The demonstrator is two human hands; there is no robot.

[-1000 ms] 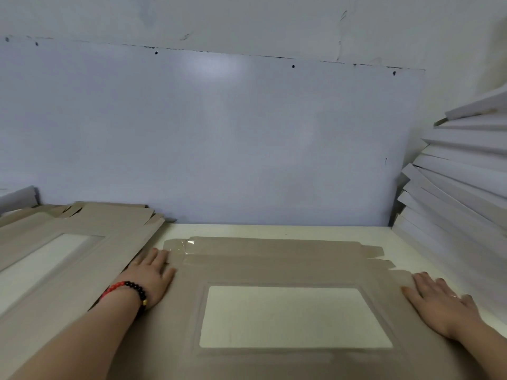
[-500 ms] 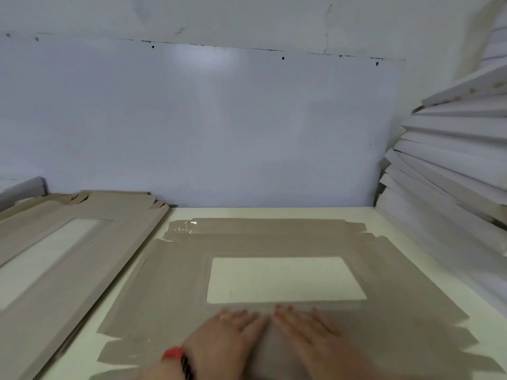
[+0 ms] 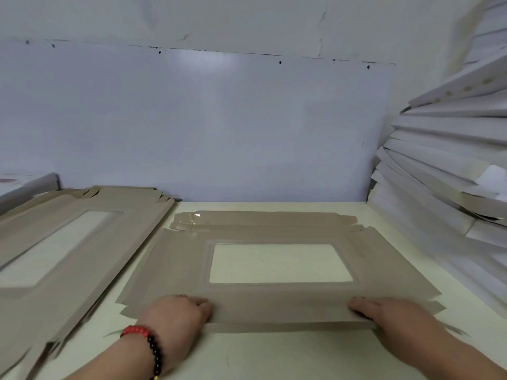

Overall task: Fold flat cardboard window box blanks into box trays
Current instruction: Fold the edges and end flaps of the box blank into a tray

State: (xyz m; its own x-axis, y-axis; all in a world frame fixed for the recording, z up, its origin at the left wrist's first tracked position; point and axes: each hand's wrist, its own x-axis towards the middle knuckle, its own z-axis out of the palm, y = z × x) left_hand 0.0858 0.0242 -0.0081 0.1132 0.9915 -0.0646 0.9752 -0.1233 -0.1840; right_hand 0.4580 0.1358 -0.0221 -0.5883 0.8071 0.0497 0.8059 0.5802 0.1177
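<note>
Brown cardboard blank (image 3: 277, 303) with a rectangular window lying flat on the table, near flap lifting at 6 o'clock, far flaps lying at 12 o'clock

Left hand (image 3: 175, 314): forearm extended, fingers curled, thumb forward, beaded wrist. Right hand (image 3: 384, 311): forearm extended, fingers curled, set well apart from left.

Cream-white flat table (image 3: 274, 355). Lying flat at its centre: one grey-brown cardboard window box blank (image 3: 384, 267). Along the left edge: stack of like grey-brown windowed blanks (image 3: 68, 259). Along the right edge: leaning pile of white flat boards (image 3: 439, 187), possibly folded boxes.
</note>
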